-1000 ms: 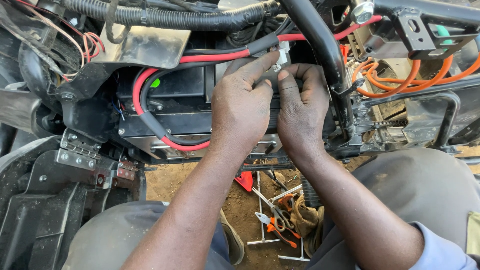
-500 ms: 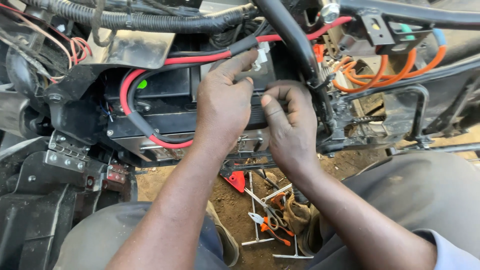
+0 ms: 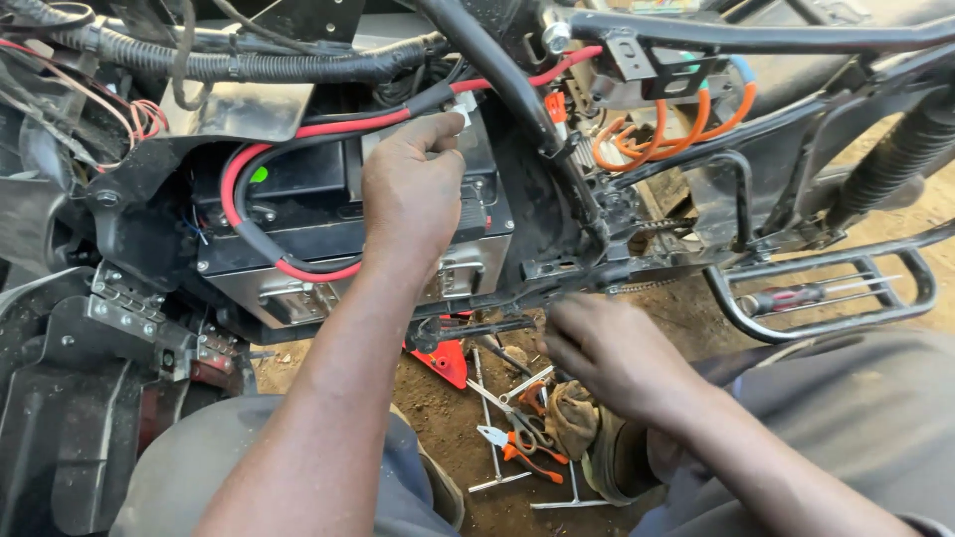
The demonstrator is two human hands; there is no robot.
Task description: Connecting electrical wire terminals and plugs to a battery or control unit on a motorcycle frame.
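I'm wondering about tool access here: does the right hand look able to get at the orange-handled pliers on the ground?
Probably yes. The right hand hangs low, just above the tools, and the orange-handled pliers lie in the open dirt below it with nothing across them. The left hand is up at the white connector, out of the way.

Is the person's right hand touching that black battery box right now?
Apart. In the head view the right hand hangs low over the tools on the dirt, clearly below the black battery box; only the left hand is up against it.
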